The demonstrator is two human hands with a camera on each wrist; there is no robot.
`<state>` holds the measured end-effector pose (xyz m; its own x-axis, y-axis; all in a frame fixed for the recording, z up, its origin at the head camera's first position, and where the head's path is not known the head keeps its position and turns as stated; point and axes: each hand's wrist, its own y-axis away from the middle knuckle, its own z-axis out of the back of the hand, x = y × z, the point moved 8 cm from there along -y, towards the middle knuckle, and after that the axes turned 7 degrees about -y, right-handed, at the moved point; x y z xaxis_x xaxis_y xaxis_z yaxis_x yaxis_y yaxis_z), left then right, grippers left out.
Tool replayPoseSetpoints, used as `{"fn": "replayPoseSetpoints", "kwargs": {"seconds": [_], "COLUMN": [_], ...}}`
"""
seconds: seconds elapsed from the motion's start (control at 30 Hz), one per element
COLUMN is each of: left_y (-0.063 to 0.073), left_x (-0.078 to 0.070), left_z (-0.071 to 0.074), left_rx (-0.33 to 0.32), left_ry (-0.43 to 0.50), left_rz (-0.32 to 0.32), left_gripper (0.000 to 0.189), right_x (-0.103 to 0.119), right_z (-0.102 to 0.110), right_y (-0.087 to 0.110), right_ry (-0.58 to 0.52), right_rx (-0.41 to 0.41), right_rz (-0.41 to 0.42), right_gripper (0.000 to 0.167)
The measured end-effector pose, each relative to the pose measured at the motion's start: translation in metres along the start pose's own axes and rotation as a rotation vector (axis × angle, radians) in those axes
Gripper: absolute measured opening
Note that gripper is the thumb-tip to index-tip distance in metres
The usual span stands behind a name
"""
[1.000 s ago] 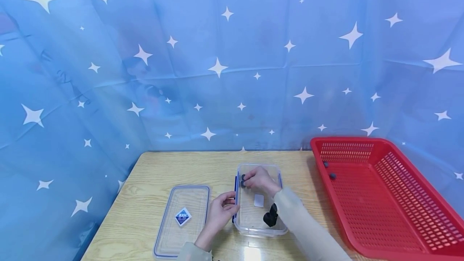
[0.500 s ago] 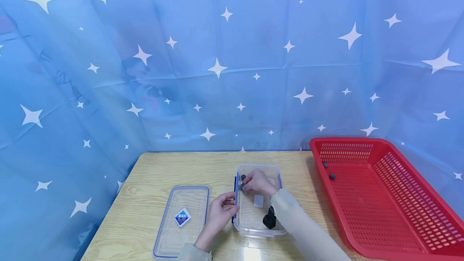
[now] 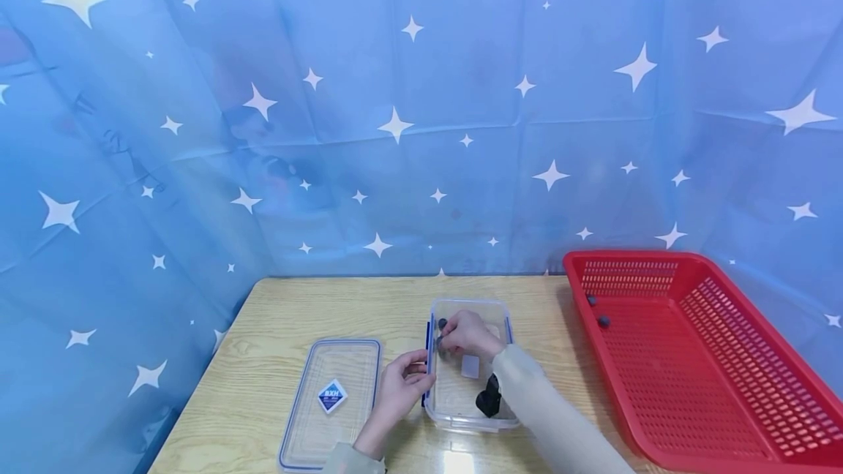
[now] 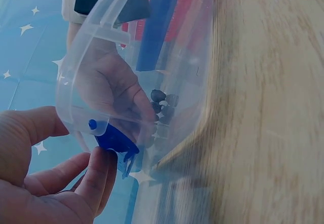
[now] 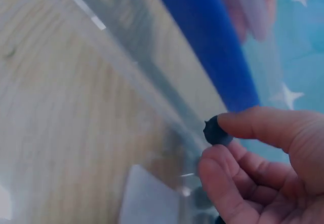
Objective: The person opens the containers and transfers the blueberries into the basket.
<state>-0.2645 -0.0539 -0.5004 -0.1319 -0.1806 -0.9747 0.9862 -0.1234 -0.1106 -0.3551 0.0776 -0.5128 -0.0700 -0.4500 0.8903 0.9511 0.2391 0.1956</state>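
Observation:
My right hand [image 3: 466,333] is inside a clear plastic food container [image 3: 454,397]. Between thumb and fingertips it pinches a dark blueberry [image 5: 216,131], near the container's left wall. More blueberries [image 4: 158,96] lie on the container floor under that hand, partly hidden by the fingers. At the left side, my left hand [image 3: 398,382] holds the container, thumb at the rim and fingers against the hanging blue latch [image 4: 115,140]. A pale square [image 3: 470,366] shows at the bottom of the container.
A clear lid [image 3: 356,357] with a blue seal and a diamond label lies left of the container. On the right stands a red perforated basket [image 3: 698,379] with two blueberries [image 3: 604,321] near its left wall. A blue star-patterned curtain [image 3: 421,167] hangs behind the wooden table [image 3: 316,306].
My right hand has shifted slightly toward me along the container's left wall, with the pinched blueberry. The left hand, container, lid and basket stay in place.

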Motion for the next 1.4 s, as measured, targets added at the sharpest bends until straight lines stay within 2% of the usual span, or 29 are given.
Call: {"fn": "replayPoseSetpoints", "kwargs": {"seconds": [0.1,0.2,0.37,0.43,0.63,0.83,1.03,1.27,1.4], "left_y": [-0.002,-0.002,0.005,0.006,0.0,0.0,0.001,-0.001,0.003], "left_x": [0.006,0.005,-0.016,-0.02,0.0,0.002,0.003,0.003,-0.008], "left_z": [0.0,0.0,0.002,0.002,0.0,0.0,0.002,0.001,0.001], "left_rx": [0.003,0.005,0.007,0.006,0.001,0.002,0.009,0.013,0.019], "left_ry": [0.005,0.018,0.023,0.024,0.018,0.017,0.009,0.012,0.013], "left_rz": [0.004,-0.008,-0.008,-0.002,0.001,-0.004,0.005,0.008,0.007], "left_gripper": [0.039,0.04,0.04,0.039,0.039,0.04,0.041,0.04,0.04], "right_x": [0.004,0.011,0.025,0.029,0.047,0.059,0.061,0.055,0.048], "right_z": [0.007,0.016,0.033,0.04,0.068,0.098,0.125,0.162,0.18], "right_y": [0.002,0.004,0.008,0.008,0.016,0.029,0.042,0.054,0.066], "right_ry": [-0.045,-0.071,-0.102,-0.118,-0.155,-0.175,-0.224,-0.173,-0.143], "right_rx": [-0.004,-0.026,-0.052,-0.052,-0.057,-0.086,-0.092,-0.161,-0.194], "right_rz": [0.007,-0.007,-0.034,-0.035,0.003,0.071,0.104,0.113,0.091], "right_gripper": [0.006,0.008,0.017,0.019,0.024,0.028,0.033,0.037,0.042]}}
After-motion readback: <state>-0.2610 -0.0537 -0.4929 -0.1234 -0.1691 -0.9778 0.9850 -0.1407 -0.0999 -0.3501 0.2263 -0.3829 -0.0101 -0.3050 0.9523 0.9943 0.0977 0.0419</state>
